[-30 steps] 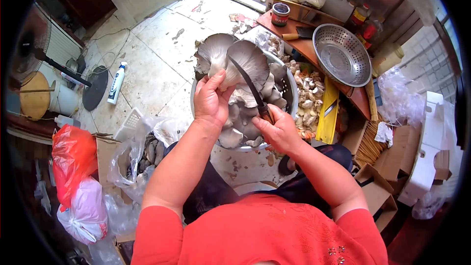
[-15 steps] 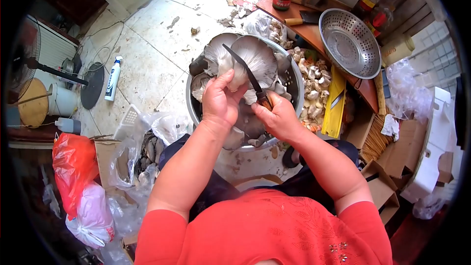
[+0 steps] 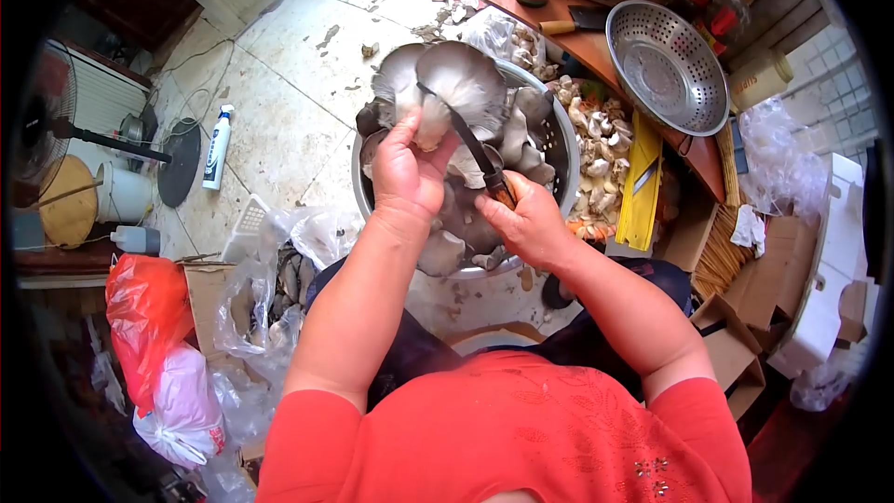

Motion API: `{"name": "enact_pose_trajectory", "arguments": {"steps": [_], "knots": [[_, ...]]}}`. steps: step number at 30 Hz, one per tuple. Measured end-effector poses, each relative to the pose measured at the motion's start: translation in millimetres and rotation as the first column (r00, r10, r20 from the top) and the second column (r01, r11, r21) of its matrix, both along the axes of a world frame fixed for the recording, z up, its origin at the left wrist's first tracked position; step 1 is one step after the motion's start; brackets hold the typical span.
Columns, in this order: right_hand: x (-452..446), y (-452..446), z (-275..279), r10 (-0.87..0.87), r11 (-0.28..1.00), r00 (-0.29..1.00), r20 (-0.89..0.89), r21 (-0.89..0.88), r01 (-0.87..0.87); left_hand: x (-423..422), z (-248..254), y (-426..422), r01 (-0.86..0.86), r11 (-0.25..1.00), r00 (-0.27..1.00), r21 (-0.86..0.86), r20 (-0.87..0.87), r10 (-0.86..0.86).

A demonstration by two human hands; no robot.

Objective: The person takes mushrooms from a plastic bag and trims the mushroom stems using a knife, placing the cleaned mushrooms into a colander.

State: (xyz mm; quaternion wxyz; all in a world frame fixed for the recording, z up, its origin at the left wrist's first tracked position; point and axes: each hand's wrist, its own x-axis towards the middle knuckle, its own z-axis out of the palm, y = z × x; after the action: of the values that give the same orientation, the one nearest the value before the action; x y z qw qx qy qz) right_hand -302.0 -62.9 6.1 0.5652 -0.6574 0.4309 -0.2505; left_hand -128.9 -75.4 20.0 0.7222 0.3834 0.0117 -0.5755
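My left hand (image 3: 410, 172) is closed on the stem end of a large grey mushroom cluster (image 3: 463, 84), whose wide caps fan out above my fingers. In my right hand (image 3: 526, 222) is the wooden handle of a curved dark knife (image 3: 472, 142). The blade points up and left, and its tip lies against the cluster near my left fingers. Both hands are over a metal colander (image 3: 565, 144) that holds more grey mushrooms (image 3: 475, 224).
Right of the colander lie a heap of pale mushroom pieces (image 3: 601, 154), a yellow tray (image 3: 640, 191) and an empty perforated bowl (image 3: 668, 70) on a wooden board. Plastic bags (image 3: 149, 317) and a white bottle (image 3: 218, 147) are on the left.
The mushroom cluster and my left hand have shifted slightly, with the caps now tilted higher over the colander's far rim. The knife stays against the cluster. The camera view has shifted a little.
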Motion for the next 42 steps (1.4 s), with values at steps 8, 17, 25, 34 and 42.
{"name": "enact_pose_trajectory", "arguments": {"steps": [8, 17, 25, 34, 42], "knots": [[2, -4, 5, -0.001, 0.997, 0.996, -0.087, -0.076, -0.006, 1, -3, -4, -0.034, 0.999, 0.999, 0.016, 0.002, 0.034], [-3, 9, -6, 0.005, 0.993, 0.998, -0.068, -0.115, -0.013, 25, -1, -11, -0.069, 0.997, 0.997, 0.018, 0.048, 0.068], [-8, 10, 2, 0.024, 0.985, 0.975, -0.223, -0.160, -0.061, 30, 0, -5, -0.114, 0.993, 0.935, 0.012, 0.340, 0.103], [-17, 6, 2, -0.048, 0.990, 0.970, -0.238, -0.140, 0.015, 41, 2, 2, -0.229, 0.973, 0.767, 0.026, 0.621, 0.164], [-18, 14, 0, -0.017, 0.981, 0.998, -0.062, -0.194, 0.005, 55, 13, 3, -0.360, 0.922, 0.644, -0.146, 0.676, 0.358]]}}
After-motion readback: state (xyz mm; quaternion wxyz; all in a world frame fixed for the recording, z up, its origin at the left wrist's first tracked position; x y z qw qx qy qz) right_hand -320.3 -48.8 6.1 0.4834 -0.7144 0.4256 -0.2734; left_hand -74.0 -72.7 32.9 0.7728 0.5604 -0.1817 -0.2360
